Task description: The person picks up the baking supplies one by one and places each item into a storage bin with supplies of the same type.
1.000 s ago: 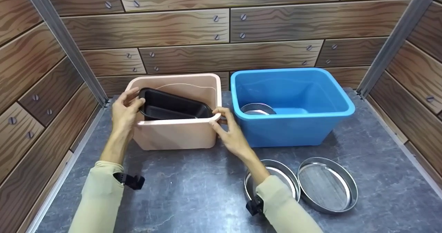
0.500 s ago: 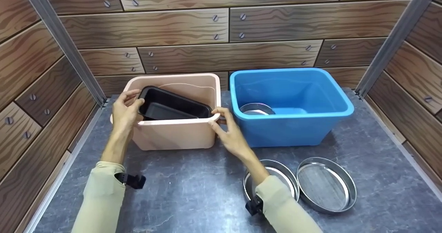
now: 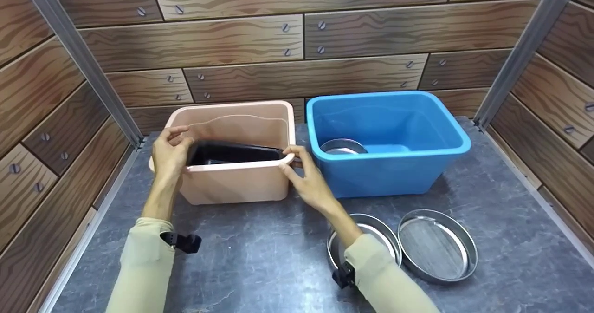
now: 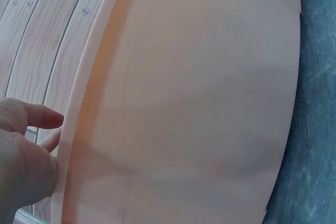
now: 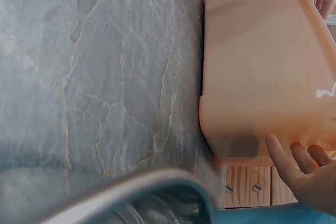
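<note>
A black rectangular loaf pan (image 3: 232, 153) sits tilted inside the pale pink bin (image 3: 234, 183), its lower part hidden by the front wall. My left hand (image 3: 170, 153) is at the bin's front left corner, fingers partly extended, thumb beside the pan's left end. The left wrist view shows this hand (image 4: 26, 150) against the rim, with the pan hidden. At the front right corner my right hand (image 3: 308, 178) grips the bin, index finger over the rim near the pan's right end. Its thumb (image 5: 281, 156) lies against the outer wall in the right wrist view.
Right of the pink bin stands a larger blue bin (image 3: 385, 173) with a round metal tin (image 3: 343, 146) inside. Two more round tins lie in front: one (image 3: 371, 231) partly under my right forearm, another (image 3: 438, 245) touching it. Wood-patterned walls (image 3: 241, 39) enclose the table.
The loaf pan has tipped and dropped lower into the pink bin, its left end sinking away from my left fingers. Both hands stay at nearly the same places; the view shifts slightly.
</note>
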`<state>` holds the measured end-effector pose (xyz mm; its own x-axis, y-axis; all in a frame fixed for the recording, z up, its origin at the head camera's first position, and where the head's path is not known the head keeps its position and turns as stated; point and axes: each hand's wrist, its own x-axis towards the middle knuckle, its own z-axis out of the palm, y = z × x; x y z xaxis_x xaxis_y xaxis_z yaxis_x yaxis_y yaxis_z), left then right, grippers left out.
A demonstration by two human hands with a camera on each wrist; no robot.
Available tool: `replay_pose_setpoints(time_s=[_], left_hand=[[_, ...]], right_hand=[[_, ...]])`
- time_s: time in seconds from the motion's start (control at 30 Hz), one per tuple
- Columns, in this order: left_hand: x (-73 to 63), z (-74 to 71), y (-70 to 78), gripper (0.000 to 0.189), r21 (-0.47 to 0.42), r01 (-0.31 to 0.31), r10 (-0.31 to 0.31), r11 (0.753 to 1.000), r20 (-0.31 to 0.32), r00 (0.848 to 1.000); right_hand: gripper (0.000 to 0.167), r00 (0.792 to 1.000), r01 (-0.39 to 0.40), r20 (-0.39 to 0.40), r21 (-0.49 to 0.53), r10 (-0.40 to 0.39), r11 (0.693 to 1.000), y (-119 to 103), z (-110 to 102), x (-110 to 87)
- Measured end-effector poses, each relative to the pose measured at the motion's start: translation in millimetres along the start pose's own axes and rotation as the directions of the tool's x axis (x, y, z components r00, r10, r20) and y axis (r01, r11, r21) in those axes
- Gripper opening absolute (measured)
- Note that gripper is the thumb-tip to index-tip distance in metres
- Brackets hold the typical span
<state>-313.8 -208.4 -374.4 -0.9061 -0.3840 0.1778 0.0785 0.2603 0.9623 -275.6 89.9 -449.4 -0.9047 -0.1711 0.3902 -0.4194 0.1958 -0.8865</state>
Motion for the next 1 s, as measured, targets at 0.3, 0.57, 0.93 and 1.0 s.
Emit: replay_pose_setpoints(time_s=[0.3, 0.57, 0.93, 1.0], left_hand=[[-1.4, 6.8, -5.5, 0.036, -0.093, -0.031, 0.029, 0.995, -0.014, 0.999], [-5.1, -0.3, -5.8, 0.031, -0.332, -0.025, 0.014, 0.943, -0.036, 0.999], [-29.6, 5.5, 1.6, 0.020, -0.658, -0.028, 0.056, 0.753, 0.022, 0.998], [-36.3, 6.7, 4.3, 0.021, -0.689, -0.023, 0.080, 0.724, 0.050, 0.996]], right_hand=[[0.038, 0.998, -0.068, -0.008, -0.033, 0.068, 0.997, -13, -7, -8.6], [0.055, 0.994, -0.104, 0.008, -0.051, 0.105, 0.993, -28, -16, -23.7], [0.064, 0.989, -0.143, 0.039, 0.031, 0.141, 0.989, -42, -22, -39.5], [0.065, 0.990, -0.132, 0.051, 0.036, 0.130, 0.991, -44, -22, -43.4]])
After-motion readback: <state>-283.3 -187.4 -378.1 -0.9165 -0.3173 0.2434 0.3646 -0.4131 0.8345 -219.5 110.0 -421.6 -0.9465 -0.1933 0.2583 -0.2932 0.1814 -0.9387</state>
